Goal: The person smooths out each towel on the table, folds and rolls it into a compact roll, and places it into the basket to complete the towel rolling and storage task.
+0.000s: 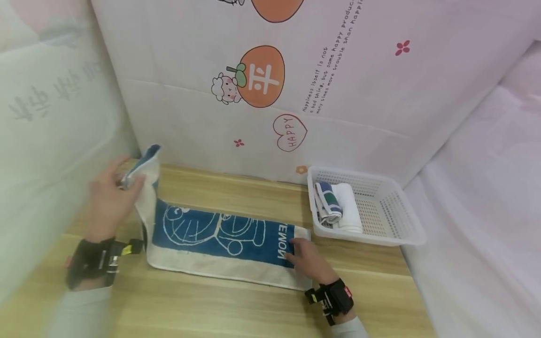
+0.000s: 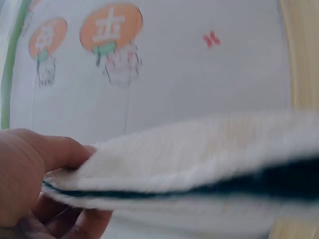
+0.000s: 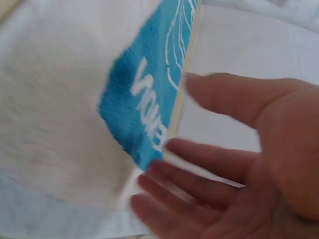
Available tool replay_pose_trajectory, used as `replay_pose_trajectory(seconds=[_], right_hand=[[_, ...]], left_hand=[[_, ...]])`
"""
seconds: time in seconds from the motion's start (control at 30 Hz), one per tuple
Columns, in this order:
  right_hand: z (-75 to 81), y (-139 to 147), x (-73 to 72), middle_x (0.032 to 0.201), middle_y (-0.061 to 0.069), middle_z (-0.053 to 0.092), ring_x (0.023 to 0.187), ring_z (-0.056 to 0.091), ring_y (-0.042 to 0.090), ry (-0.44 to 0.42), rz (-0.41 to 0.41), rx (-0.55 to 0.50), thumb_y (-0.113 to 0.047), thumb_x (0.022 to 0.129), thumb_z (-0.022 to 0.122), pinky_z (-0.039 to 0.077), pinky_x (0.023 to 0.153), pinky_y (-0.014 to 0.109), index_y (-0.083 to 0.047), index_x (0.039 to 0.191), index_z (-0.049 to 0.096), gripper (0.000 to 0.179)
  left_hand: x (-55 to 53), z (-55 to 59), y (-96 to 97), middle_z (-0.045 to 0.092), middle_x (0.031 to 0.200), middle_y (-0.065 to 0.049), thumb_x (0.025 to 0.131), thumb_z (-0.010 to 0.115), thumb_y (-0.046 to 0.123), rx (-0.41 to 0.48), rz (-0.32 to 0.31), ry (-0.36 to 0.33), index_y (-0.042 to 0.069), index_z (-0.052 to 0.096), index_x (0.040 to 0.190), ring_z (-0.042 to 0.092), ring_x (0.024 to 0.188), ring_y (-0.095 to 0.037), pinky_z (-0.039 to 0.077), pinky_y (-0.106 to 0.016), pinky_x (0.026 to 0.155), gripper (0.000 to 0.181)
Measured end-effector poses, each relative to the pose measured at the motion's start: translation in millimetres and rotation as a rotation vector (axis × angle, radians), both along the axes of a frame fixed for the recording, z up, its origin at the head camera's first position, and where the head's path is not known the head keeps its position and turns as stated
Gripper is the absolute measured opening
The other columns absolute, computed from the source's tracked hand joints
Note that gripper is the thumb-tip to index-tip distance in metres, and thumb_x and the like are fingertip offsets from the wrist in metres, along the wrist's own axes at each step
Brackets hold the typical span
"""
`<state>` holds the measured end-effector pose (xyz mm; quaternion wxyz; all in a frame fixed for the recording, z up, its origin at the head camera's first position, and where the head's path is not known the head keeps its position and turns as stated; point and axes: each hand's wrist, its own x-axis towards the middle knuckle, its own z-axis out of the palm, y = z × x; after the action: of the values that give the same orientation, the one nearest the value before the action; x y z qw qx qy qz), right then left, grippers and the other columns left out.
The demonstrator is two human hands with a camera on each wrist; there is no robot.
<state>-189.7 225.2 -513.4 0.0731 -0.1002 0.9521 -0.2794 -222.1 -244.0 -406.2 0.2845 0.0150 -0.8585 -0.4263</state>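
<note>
A blue and cream towel (image 1: 190, 234) with a cartoon figure and white letters lies lengthwise on the wooden table, folded into a long strip. Its left end is raised off the table, pinched between the thumb and fingers of my left hand (image 1: 111, 199). The left wrist view shows the thumb on top of the cream cloth (image 2: 199, 154) and fingers beneath, with a dark blue layer between. At the towel's right end, my right hand (image 1: 314, 263) rests with fingers extended near the lettering. In the right wrist view, the right hand's fingers (image 3: 199, 164) look loosely spread and grip nothing.
A white plastic basket (image 1: 405, 220) stands at the back right, against the printed wall cloth (image 1: 359, 117). Inside its left part lie a rolled blue, green and white towel (image 1: 328, 202) and a white one (image 1: 348, 209). Pale cloth also borders both sides of the table (image 1: 236, 310).
</note>
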Motion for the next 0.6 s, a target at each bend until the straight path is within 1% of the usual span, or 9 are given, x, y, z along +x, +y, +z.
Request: replay_pose_trajectory(seconds=[0.03,0.1,0.17,0.2,0.3,0.37,0.43,0.5,0.6], right_hand=[[2.2,-1.9,-0.5,0.134,0.021,0.062,0.125,0.059,0.036,0.017,0.006,-0.029,-0.023,0.096,0.071,0.049,0.104,0.054,0.003,0.134,0.059,0.048],[4.6,-8.2,-0.7,0.134,0.020,0.062,0.125,0.059,0.036,0.064,0.040,-0.102,-0.025,0.099,0.066,0.049,0.104,0.055,0.002,0.135,0.059,0.045],[3.2,-16.1,-1.2,0.132,0.017,0.064,0.121,0.061,0.033,0.094,0.096,-0.172,-0.031,0.103,0.060,0.051,0.100,0.053,-0.001,0.136,0.059,0.045],[2.4,-20.7,-1.4,0.132,0.016,0.064,0.121,0.061,0.031,0.090,0.118,-0.207,-0.034,0.105,0.056,0.052,0.100,0.052,-0.002,0.137,0.059,0.046],[0.2,-35.0,-2.6,0.133,0.013,0.064,0.120,0.061,0.026,0.054,0.152,-0.284,-0.042,0.108,0.045,0.054,0.099,0.048,-0.002,0.140,0.057,0.052],[-0.5,-43.8,-2.4,0.135,0.012,0.064,0.122,0.061,0.024,0.016,0.151,-0.314,-0.046,0.109,0.041,0.053,0.100,0.047,-0.003,0.141,0.056,0.056],[-0.7,-51.6,-2.2,0.138,0.012,0.063,0.125,0.060,0.025,-0.006,0.163,-0.330,-0.047,0.109,0.039,0.052,0.103,0.048,-0.003,0.143,0.054,0.058],[-1.4,-58.1,-1.9,0.138,0.014,0.063,0.124,0.062,0.026,-0.029,0.177,-0.352,-0.047,0.109,0.038,0.051,0.103,0.049,-0.002,0.144,0.053,0.059],[-4.3,-65.1,-3.3,0.133,0.014,0.065,0.116,0.066,0.024,-0.061,0.186,-0.383,-0.047,0.110,0.036,0.054,0.099,0.044,-0.004,0.141,0.056,0.056]], left_hand=[[0.2,-1.0,13.0,0.071,0.093,-0.029,0.094,0.072,0.018,0.024,-0.011,0.014,0.010,0.056,0.143,0.051,0.056,0.008,0.045,-0.015,0.044,0.051],[-0.6,-8.3,41.4,0.073,0.093,-0.024,0.091,0.075,0.013,0.072,-0.034,0.082,0.007,0.064,0.133,0.054,0.060,0.006,0.046,-0.012,0.048,0.044],[1.1,-19.8,71.6,0.074,0.092,-0.022,0.087,0.078,0.006,0.134,-0.091,0.149,0.003,0.071,0.120,0.056,0.063,0.006,0.046,-0.009,0.053,0.034],[3.0,-26.6,85.8,0.075,0.092,-0.020,0.086,0.078,0.003,0.161,-0.132,0.153,0.002,0.073,0.115,0.058,0.065,0.004,0.047,-0.009,0.054,0.030],[8.9,-48.6,122.7,0.076,0.091,-0.014,0.082,0.079,-0.002,0.205,-0.254,0.150,0.002,0.075,0.102,0.064,0.069,-0.007,0.052,-0.014,0.059,0.021],[14.2,-62.6,141.6,0.076,0.089,-0.009,0.080,0.080,-0.004,0.204,-0.326,0.113,0.005,0.075,0.098,0.067,0.070,-0.012,0.055,-0.018,0.061,0.020],[20.0,-74.8,157.6,0.076,0.088,-0.005,0.078,0.080,-0.006,0.194,-0.374,0.078,0.008,0.075,0.095,0.068,0.072,-0.014,0.056,-0.022,0.063,0.023],[27.2,-86.0,171.3,0.075,0.087,-0.002,0.075,0.081,-0.007,0.169,-0.407,0.055,0.010,0.074,0.092,0.067,0.072,-0.014,0.055,-0.024,0.063,0.025],[37.7,-99.3,188.2,0.072,0.087,-0.001,0.074,0.079,-0.009,0.126,-0.456,0.053,0.010,0.073,0.092,0.065,0.073,-0.012,0.053,-0.024,0.061,0.027]])
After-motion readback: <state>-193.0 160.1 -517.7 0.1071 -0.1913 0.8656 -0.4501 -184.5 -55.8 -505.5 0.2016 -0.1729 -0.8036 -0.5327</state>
